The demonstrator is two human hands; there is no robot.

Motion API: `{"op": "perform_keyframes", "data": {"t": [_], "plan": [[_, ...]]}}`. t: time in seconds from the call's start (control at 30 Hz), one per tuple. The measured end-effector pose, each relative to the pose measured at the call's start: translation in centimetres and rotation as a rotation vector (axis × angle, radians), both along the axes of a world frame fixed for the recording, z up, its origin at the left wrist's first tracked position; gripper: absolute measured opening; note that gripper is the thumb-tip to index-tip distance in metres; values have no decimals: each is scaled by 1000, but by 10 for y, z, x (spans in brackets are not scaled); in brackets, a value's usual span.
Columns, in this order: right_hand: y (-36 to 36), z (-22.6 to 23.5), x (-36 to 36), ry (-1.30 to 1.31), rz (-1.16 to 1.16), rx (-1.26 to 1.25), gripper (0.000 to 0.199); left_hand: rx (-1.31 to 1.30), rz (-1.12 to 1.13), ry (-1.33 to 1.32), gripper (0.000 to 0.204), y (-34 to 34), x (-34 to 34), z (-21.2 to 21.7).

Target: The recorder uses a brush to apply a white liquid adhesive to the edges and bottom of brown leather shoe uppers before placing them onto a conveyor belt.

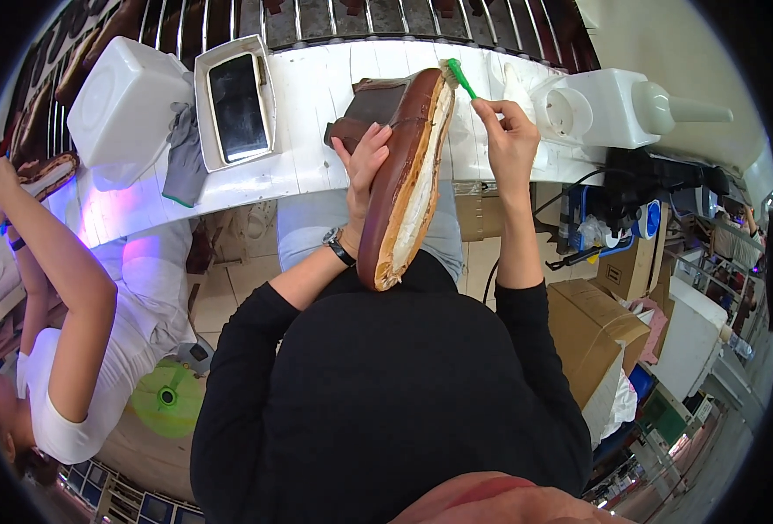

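While I hold it sole-up over my lap, the brown shoe serves as landmark for this list; its toe end reaches the near edge of the white bench, its heel end rests against my black top.

Item 1: my left hand, fingers curled round the shoe's left flank, gripping the upper; a dark wristwatch sits just below it.

Item 2: my right hand, right of the shoe, fingers pinched together on the handle of a green brush; its bristle head touches the pale sole edge at the toe.

Item 3: white tray with a dark inside, on the bench left of the shoe.

Item 4: grey glove, just beside that tray, further left.

Item 5: white tub, furthest left on the bench.

Item 6: white plastic jug with spout, right of the shoe, beyond my right hand.

Item 7: another person in a white top, well left of the shoe, arm raised to the bench.

Item 8: cardboard box, on the floor, lower right of the shoe.
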State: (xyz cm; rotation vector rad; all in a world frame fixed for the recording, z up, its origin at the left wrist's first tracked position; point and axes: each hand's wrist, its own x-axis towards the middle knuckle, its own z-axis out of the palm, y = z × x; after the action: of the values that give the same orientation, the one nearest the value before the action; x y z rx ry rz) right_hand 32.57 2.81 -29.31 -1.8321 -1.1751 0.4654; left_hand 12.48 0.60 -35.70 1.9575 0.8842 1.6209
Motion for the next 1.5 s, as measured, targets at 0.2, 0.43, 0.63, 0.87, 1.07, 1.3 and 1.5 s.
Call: {"op": "perform_keyframes", "data": {"t": [0.2, 0.43, 0.63, 0.87, 1.07, 1.3, 1.5], "plan": [[-36, 28, -10, 60, 200, -4, 11, 64, 13, 120, 100, 4, -8, -16], [-19, 25, -5, 67, 187, -63, 15, 64, 6, 110, 101, 6, -7, -12], [9, 10, 19, 18, 162, -28, 19, 19, -5, 145, 98, 6, -5, -7], [-40, 46, -3, 339, 397, -224, 15, 16, 2, 139, 96, 7, -9, -2], [-61, 76, -33, 299, 511, -36, 8, -33, -59, 32, 91, 11, -12, 4], [-82, 106, -51, 80, 705, 12, 12, -165, -106, 158, 82, 9, -15, 20], [-54, 80, -30, 63, 377, 19, 8, -90, -93, 78, 79, 13, -10, 26]]}}
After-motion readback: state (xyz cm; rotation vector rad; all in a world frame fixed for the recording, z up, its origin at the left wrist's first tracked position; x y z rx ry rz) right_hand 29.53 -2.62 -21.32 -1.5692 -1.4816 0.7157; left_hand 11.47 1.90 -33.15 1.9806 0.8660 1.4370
